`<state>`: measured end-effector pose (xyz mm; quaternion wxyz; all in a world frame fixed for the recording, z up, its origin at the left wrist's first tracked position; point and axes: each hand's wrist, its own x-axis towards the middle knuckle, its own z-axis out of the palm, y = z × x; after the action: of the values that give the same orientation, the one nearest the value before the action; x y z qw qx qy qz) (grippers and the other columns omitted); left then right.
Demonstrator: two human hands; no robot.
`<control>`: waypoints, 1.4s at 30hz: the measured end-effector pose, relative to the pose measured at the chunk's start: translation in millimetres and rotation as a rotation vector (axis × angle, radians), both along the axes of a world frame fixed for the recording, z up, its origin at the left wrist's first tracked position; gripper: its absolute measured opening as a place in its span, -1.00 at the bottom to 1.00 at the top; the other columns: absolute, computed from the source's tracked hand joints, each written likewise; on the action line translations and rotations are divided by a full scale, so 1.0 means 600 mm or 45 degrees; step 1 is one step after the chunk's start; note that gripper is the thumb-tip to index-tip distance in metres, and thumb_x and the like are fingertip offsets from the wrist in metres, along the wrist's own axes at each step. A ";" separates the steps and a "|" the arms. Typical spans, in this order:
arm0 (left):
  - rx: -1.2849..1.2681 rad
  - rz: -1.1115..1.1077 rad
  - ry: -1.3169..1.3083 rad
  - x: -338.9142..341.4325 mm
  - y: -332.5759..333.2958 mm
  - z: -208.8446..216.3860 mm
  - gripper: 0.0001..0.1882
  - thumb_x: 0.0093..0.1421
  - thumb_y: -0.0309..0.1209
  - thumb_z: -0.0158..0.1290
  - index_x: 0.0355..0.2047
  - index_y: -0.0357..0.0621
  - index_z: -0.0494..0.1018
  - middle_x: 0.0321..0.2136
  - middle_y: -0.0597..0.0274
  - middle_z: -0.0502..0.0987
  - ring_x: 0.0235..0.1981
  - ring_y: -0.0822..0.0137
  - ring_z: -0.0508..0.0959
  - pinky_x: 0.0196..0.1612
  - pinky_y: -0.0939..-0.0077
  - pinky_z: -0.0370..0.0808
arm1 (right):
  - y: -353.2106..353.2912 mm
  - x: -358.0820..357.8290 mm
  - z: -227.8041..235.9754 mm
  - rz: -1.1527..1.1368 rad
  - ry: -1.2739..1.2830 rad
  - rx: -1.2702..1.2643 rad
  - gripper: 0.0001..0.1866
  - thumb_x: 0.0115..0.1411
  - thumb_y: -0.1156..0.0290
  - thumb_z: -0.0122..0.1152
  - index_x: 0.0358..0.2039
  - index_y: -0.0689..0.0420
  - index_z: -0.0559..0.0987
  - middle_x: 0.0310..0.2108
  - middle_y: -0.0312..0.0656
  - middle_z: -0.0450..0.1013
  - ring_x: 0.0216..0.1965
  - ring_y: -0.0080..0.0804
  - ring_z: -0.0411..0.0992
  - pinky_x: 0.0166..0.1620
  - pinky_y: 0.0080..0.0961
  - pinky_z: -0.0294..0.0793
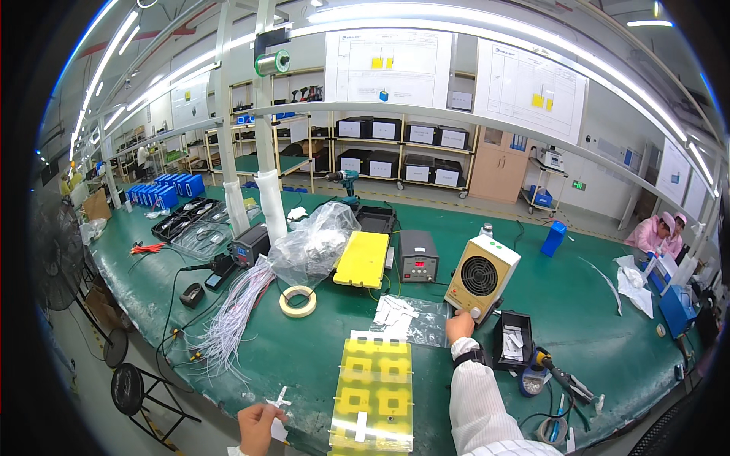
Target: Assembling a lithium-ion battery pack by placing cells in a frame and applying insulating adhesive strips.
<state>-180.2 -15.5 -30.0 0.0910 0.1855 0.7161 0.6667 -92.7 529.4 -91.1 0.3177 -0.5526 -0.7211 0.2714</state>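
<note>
White slip (pixel 282 397) stands pinched between the thumb and fingers of the left hand (pixel 257 427), well to the left of a yellow panel (pixel 373 385) with square cutouts. Right hand (pixel 459 327) reaches the lower front of a beige fan unit (pixel 487 280) by its knob (pixel 476 312); whether its fingers clamp there, I cannot tell. Just right of that hand sits a black bin (pixel 512 365).
</note>
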 end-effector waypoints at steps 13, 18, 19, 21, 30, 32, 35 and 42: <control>-0.424 0.210 0.625 -0.002 0.040 -0.105 -0.80 0.12 -0.42 0.24 -0.61 -0.21 0.61 -0.63 0.10 0.56 -0.54 0.17 0.57 -0.40 0.32 0.46 | -0.017 -0.009 -0.011 0.010 0.242 -0.178 -0.73 -0.01 0.33 0.42 -0.33 0.24 0.69 -0.30 0.13 0.62 -0.21 0.11 0.59 -0.07 -0.18 0.54; -0.382 0.196 0.614 -0.003 0.033 -0.113 -0.81 0.08 -0.43 0.26 -0.63 -0.20 0.59 -0.63 0.08 0.54 -0.55 0.13 0.55 -0.42 0.27 0.43 | -0.071 0.006 0.056 0.140 0.031 0.076 -0.77 0.10 0.30 0.36 -0.35 0.21 0.68 -0.34 0.13 0.60 -0.27 0.16 0.57 -0.13 -0.12 0.54; -0.378 0.186 0.612 -0.003 0.034 -0.113 -0.81 0.08 -0.43 0.26 -0.63 -0.20 0.59 -0.63 0.08 0.54 -0.55 0.13 0.55 -0.42 0.27 0.43 | -0.081 0.012 0.069 0.134 -0.110 0.139 -0.77 0.10 0.29 0.37 -0.34 0.21 0.67 -0.32 0.13 0.60 -0.27 0.17 0.56 -0.13 -0.11 0.54; -0.364 0.223 0.656 0.000 0.039 -0.111 -0.81 0.08 -0.44 0.26 -0.64 -0.21 0.59 -0.63 0.09 0.54 -0.55 0.13 0.54 -0.43 0.27 0.42 | -0.093 0.040 0.098 0.158 -0.288 0.212 -0.78 0.17 0.34 0.30 -0.32 0.25 0.61 -0.36 0.07 0.61 -0.26 0.11 0.59 -0.16 -0.09 0.56; -0.344 0.191 0.635 -0.028 0.038 -0.157 -0.81 0.15 -0.44 0.21 -0.56 -0.29 0.57 -0.61 0.08 0.56 -0.53 0.20 0.55 -0.39 0.29 0.44 | -0.049 0.147 0.038 0.734 1.750 -1.529 -0.93 0.28 0.55 -0.03 -0.28 0.26 0.43 0.12 0.19 0.35 0.19 0.01 0.36 0.23 0.03 0.41; -0.318 0.253 0.610 -0.045 0.013 -0.188 -0.77 0.18 -0.45 0.19 -0.58 -0.32 0.55 -0.63 0.09 0.55 -0.57 0.25 0.54 -0.44 0.32 0.43 | -0.105 0.092 0.046 0.647 1.827 -1.349 -0.87 0.27 0.52 0.03 -0.23 0.31 0.46 0.19 0.19 0.30 0.29 0.04 0.26 0.33 0.01 0.29; -0.313 0.219 0.609 -0.060 0.023 -0.210 -0.75 0.20 -0.45 0.17 -0.59 -0.33 0.54 -0.67 0.10 0.54 -0.62 0.29 0.52 -0.49 0.33 0.41 | -0.114 0.051 0.001 0.808 1.657 -1.224 -0.79 0.24 0.56 0.12 -0.10 0.29 0.49 0.20 0.10 0.34 0.21 0.01 0.36 0.25 -0.09 0.38; -0.405 0.269 0.703 -0.076 0.002 -0.228 -0.72 0.22 -0.43 0.15 -0.61 -0.32 0.53 -0.72 0.08 0.52 -0.67 0.28 0.50 -0.53 0.34 0.39 | -0.189 -0.009 0.045 0.841 -0.532 0.046 -0.31 0.28 0.13 0.18 0.35 0.06 0.23 0.31 0.10 0.22 0.03 0.14 0.48 0.06 -0.03 0.48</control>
<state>-226.1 -14.5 -166.8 -0.1484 0.2673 0.8240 0.4770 -98.2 415.8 -63.9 0.0691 -0.3284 -0.9140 0.2280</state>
